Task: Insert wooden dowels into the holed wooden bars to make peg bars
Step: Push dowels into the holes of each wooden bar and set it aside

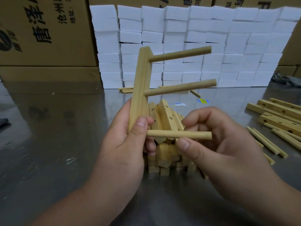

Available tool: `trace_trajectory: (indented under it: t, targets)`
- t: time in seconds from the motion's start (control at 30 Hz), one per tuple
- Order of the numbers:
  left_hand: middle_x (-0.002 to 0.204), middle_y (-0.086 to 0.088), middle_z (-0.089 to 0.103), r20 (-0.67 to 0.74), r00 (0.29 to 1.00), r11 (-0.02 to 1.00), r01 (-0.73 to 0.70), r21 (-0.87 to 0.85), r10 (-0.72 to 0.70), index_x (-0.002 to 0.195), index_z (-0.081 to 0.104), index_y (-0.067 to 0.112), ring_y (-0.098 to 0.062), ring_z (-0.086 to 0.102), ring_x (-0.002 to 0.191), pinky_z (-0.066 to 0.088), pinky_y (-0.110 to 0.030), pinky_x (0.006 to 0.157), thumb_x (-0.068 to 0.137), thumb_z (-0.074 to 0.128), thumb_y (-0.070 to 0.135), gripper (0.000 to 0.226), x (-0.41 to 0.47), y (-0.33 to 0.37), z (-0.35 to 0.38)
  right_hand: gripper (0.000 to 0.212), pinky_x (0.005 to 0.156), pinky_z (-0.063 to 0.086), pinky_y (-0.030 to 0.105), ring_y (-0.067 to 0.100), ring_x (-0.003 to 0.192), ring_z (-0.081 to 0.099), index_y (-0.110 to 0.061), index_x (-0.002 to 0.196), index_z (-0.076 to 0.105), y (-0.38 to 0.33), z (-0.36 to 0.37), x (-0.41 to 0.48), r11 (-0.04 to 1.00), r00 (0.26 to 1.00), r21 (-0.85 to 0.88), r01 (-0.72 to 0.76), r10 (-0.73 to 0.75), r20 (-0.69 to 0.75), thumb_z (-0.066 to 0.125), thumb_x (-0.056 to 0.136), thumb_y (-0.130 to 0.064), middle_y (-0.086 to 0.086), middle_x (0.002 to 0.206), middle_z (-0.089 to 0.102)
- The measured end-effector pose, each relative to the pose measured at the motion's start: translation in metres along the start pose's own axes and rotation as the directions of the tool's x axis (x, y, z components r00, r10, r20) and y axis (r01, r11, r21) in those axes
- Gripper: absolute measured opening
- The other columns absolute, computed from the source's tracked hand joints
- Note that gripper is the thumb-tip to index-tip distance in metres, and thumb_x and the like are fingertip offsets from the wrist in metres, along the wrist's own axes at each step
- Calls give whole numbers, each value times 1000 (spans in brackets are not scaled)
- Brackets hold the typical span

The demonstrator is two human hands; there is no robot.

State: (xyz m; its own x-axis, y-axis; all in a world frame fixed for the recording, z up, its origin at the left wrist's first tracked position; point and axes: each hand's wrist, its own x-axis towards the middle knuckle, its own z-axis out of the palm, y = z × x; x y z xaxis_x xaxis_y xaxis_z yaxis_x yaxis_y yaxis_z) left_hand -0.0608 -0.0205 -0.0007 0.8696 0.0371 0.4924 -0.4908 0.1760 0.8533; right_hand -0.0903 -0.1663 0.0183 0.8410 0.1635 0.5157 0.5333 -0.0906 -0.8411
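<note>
Small workshop or packing room: printed cardboard cartons [45, 30] stacked behind, wall of white foam blocks [187, 46], steel tabletop [48, 128] strewn with holed wooden bars [280, 111] and dowels [267, 142].

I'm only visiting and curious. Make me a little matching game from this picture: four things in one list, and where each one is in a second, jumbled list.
Things
1. wooden bar with two dowels in it
2. single dowel
3. white blocks
4. loose dowels

Places
A. stacked like a wall at the back
B. lying on the table, to the right
C. gripped nearly upright in the left hand
D. pinched in the right hand

Pairs: 1-C, 2-D, 3-A, 4-B
</note>
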Motion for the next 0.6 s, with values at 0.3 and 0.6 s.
trace_trajectory:
  t: [0.3,0.6]
  targets:
    - [59,6,55,-85,988,987,119,-110,-129,66,67,25,-8,47,45,41,-19,43,90,52,23,29,5,0,0,19,73,50,18,8,76,64,-27,80,71,5,-2,4,947,970,240,216,-179,-165,71,66,-39,-6,76,68]
    - [72,-1,62,-30,993,967,101,-235,-111,92,72,18,-11,49,49,41,-22,44,76,46,25,31,4,-1,0,42,66,41,9,-6,77,55,-44,124,41,5,-4,2,762,963,-601,242,-263,55,39,83,-46,-21,84,61]
